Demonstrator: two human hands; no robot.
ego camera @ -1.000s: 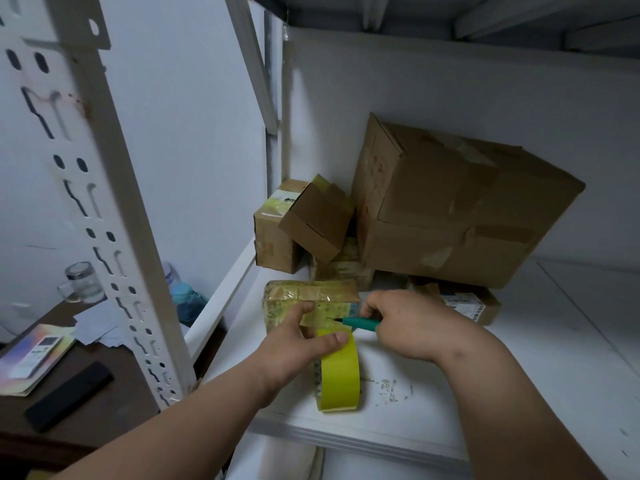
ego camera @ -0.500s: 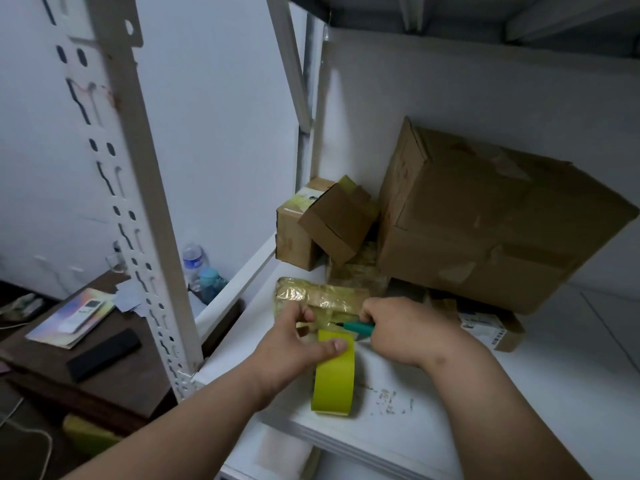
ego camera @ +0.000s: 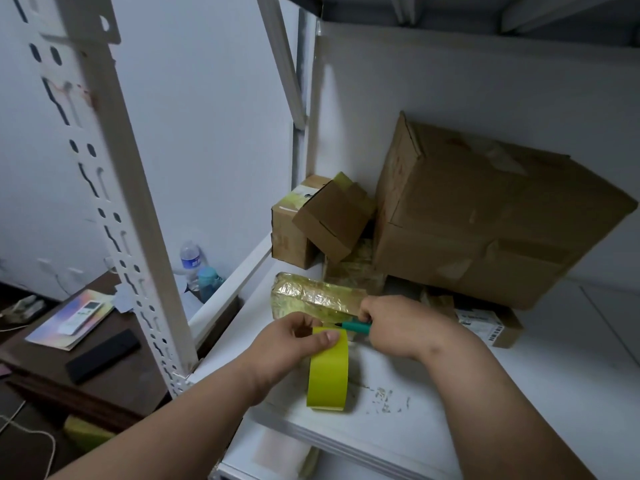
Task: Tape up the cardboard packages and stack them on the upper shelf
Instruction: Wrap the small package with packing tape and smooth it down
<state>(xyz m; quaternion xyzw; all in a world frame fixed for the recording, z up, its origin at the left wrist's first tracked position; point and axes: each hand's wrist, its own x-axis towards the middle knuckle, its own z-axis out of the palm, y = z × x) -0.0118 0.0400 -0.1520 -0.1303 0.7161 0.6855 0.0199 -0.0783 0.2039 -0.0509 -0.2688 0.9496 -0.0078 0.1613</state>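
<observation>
White metal shelving fills the head view, white wall behind, perforated upright (ego camera: 114, 188) at front left. Shelf board (ego camera: 433, 403) is white, with small scuffs or flecks near the front edge.

Left hand (ego camera: 294, 341): fingers curled round the top of a yellow-green tape roll (ego camera: 327, 372), thumb pressed on its outer face. Roll stands on edge on the shelf board, just in front of the small package.

Right hand (ego camera: 398, 327): closed round a teal pen-like tool (ego camera: 353, 326), dark tip pointing left toward the left thumb. Can't tell whether it's a cutter or a pen.

Small package (ego camera: 311, 297): flat cardboard parcel covered in shiny yellowish tape, lying on the shelf board right behind both hands. Right-hand knuckles sit at its right end; contact unclear.

Behind it, against the wall: large brown box (ego camera: 485, 216), tilted, resting on lower packages, with patches of old tape. Left of it a small brown box (ego camera: 332, 223) leans tilted against another upright carton (ego camera: 289, 237). Flat box with a barcode label (ego camera: 491, 325) lies under the large box's right side.

Lower left, off the shelving: dark desk (ego camera: 52, 372) carrying a white remote (ego camera: 81, 315) on a colourful booklet, a black flat object (ego camera: 102, 355), a water bottle (ego camera: 190, 259) and a teal-capped container (ego camera: 207, 278).
</observation>
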